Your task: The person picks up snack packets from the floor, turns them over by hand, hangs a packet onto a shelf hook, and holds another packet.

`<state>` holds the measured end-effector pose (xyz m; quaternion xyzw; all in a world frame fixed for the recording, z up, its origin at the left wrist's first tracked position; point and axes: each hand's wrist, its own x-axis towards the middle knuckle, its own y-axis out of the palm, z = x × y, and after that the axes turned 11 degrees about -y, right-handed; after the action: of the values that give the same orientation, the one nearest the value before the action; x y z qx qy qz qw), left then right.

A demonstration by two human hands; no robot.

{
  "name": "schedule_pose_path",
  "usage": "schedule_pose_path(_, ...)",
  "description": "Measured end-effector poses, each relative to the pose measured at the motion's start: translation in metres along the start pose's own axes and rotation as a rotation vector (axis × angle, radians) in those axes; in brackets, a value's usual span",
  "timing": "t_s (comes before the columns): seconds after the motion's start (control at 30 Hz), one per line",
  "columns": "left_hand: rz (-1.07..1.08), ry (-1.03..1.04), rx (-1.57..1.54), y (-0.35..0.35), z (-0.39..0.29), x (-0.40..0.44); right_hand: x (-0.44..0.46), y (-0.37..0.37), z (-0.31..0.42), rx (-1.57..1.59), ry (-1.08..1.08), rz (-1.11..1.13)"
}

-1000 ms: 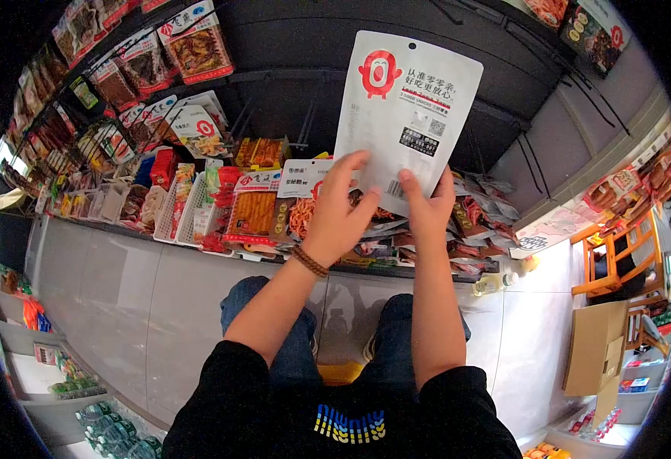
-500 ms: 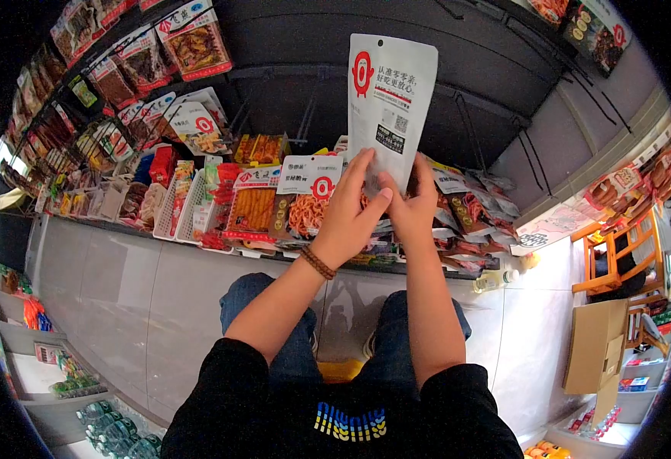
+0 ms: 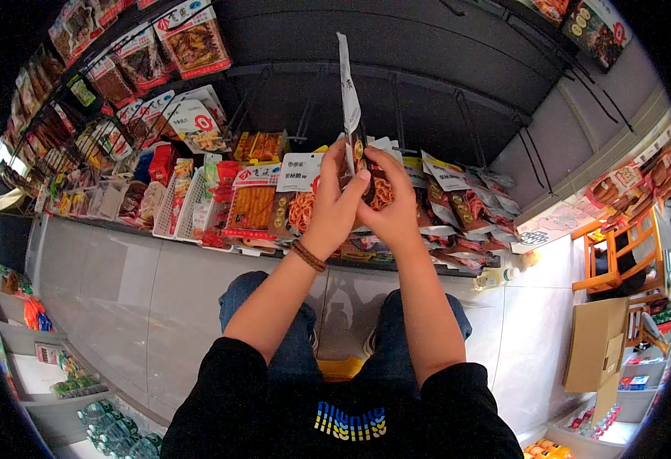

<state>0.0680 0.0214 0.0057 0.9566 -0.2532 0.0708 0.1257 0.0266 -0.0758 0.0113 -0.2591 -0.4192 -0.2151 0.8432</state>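
Note:
A white snack packet [image 3: 349, 96] stands nearly edge-on to the camera, its top pointing up in front of the dark rack. My left hand [image 3: 336, 203], with a brown bead bracelet on the wrist, is closed on the packet's lower left side. On the lower right side my right hand [image 3: 393, 200] grips it too, the thumbs close together. Behind the hands, more packets lie on the low shelf, among them a white-topped packet [image 3: 300, 173] and a pack of yellow-brown sticks [image 3: 251, 208].
Hooks with hanging snack packets [image 3: 193, 42] fill the upper left. White baskets [image 3: 190, 210] stand on the low shelf. At right are a bottle [image 3: 496, 278] on the floor, an open cardboard box [image 3: 595, 346] and a wooden chair [image 3: 615, 256]. Green bottles [image 3: 119, 430] are at lower left.
The packet has turned from its printed back facing the camera to almost edge-on, and has shifted left. My right hand has moved left, closer to my left hand.

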Motion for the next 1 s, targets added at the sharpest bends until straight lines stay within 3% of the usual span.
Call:
schedule_pose_path(0.6,-0.158,-0.075,-0.046,-0.011,-0.014,0.001,-0.004,0.003,0.001,0.035,-0.042,0.089)
schedule_pose_path(1.0,-0.244,-0.121,-0.119,-0.025,-0.013,0.008,-0.006,0.000,0.005,0.218,0.121,0.087)
